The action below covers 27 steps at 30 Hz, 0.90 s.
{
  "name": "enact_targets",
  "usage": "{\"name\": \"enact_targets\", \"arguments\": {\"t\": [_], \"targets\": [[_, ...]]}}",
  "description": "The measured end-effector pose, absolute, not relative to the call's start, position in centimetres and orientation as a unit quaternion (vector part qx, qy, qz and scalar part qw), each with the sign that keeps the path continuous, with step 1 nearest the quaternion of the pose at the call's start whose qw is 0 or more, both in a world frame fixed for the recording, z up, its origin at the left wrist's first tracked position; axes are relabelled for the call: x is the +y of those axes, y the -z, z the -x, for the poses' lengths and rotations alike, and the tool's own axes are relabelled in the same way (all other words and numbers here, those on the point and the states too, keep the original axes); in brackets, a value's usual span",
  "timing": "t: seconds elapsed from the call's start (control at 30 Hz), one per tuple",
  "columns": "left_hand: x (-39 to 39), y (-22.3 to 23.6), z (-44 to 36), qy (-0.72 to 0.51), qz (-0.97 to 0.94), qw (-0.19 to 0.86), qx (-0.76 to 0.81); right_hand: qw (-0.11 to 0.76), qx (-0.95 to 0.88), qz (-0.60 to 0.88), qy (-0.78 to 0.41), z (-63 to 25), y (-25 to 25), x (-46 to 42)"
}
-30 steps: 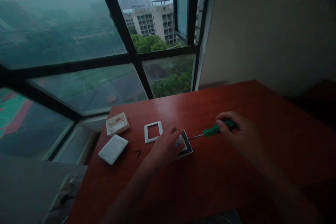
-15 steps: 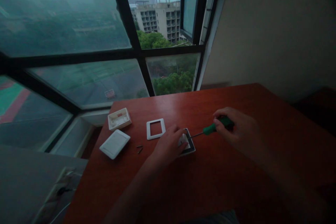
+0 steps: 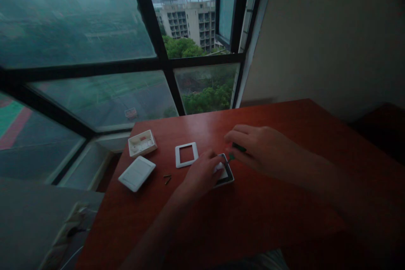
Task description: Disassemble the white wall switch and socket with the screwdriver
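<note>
My left hand [image 3: 200, 174] is closed on a small square wall switch [image 3: 227, 177] with a dark border, pressing it to the table; its fingers hide much of the switch. My right hand [image 3: 261, 147] grips a screwdriver with a green handle [image 3: 239, 147]. The handle is mostly covered by the fingers, and its front end is close to the switch's upper right edge. Whether the tip sits in a screw cannot be made out. Left of my left hand lies a white square frame [image 3: 178, 159].
Two small screws [image 3: 167, 180] lie left of my forearm. Farther left are a white cover plate [image 3: 137, 174] and an open white mounting box [image 3: 148, 150]. All rest on the reddish wooden table [image 3: 284, 114], beside dark-framed windows [image 3: 167, 65] and a wall [image 3: 322, 38].
My right hand has moved left with the screwdriver and turned; the handle is now close to the switch and more hidden by the fingers. My left hand stays on the switch.
</note>
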<state>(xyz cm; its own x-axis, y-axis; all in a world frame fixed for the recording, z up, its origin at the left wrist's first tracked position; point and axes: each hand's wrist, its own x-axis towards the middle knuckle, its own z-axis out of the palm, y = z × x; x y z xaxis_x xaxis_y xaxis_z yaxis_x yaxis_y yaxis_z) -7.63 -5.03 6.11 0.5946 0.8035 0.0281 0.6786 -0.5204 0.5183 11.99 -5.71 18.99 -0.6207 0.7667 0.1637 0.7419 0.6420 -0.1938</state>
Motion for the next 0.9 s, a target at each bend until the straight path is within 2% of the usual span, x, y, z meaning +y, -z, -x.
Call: {"name": "enact_targets", "arguments": {"t": [0.1, 0.3, 0.43, 0.63, 0.8, 0.9], "targets": [[-4.9, -6.2, 7.6, -0.127, -0.862, 0.242, 0.427, 0.129, -0.906, 0.394, -0.084, -12.1, -19.3, -5.0], [-4.8, -6.2, 7.6, -0.131, -0.86, 0.246, 0.428, 0.113, -0.89, 0.434, -0.078, -12.0, -19.5, -4.5], [-4.7, -5.9, 7.6, -0.138, -0.86, 0.247, 0.425, 0.126, -0.913, 0.373, -0.108, -12.0, -19.8, -4.7], [-4.6, -5.9, 7.7, -0.142, -0.858, 0.257, 0.422, 0.106, -0.897, 0.424, -0.065, -11.6, -19.5, -4.2], [-4.5, -5.7, 7.8, -0.151, -0.859, 0.262, 0.414, 0.117, -0.915, 0.375, -0.088, -11.7, -19.8, -4.4], [-4.5, -5.5, 7.9, -0.166, -0.858, 0.266, 0.407, 0.11, -0.906, 0.402, -0.066, -11.7, -19.9, -4.5]]}}
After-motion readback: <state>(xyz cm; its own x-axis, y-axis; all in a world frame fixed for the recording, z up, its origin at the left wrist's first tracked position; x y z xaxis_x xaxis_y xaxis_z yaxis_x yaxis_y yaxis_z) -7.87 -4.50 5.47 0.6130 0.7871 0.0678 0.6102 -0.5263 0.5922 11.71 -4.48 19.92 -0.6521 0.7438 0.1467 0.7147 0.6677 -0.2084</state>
